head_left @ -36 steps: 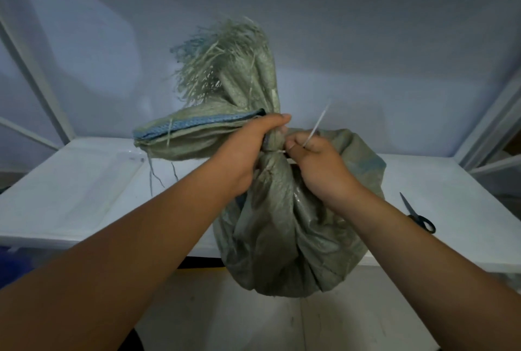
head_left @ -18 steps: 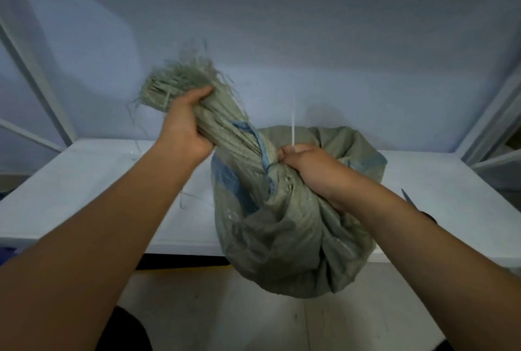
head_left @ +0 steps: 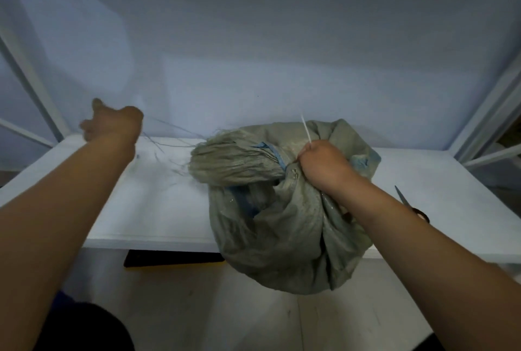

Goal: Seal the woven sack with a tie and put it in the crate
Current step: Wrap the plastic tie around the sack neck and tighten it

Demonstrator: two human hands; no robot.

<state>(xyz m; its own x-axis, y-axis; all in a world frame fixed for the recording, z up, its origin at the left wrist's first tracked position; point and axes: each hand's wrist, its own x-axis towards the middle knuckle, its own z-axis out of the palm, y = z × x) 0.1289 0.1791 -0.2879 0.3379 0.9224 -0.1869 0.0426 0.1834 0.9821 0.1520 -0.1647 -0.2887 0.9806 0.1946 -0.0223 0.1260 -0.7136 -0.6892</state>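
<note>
woven sack [head_left: 282, 232] overhangs front edge of surface [head_left: 158, 204], we judge it could slide off | right hand [head_left: 324, 166] fingers curled tight round its gathered neck at the tie [head_left: 306, 130]; slack grip may loosen the tie | left hand [head_left: 112, 122] blurred, farther left; we cannot tell its fingers; stray strands [head_left: 169, 132] nearby could snag | crate unseen

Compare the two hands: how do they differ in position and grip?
The right hand grips the sack at its gathered neck; the left hand is off the sack, out over the table. The white tie sticks up from the right hand's grip; only thin loose strands run towards the left hand. The right hand is sharp, the left blurred, so its grip is unclear. Both are bare.
</note>
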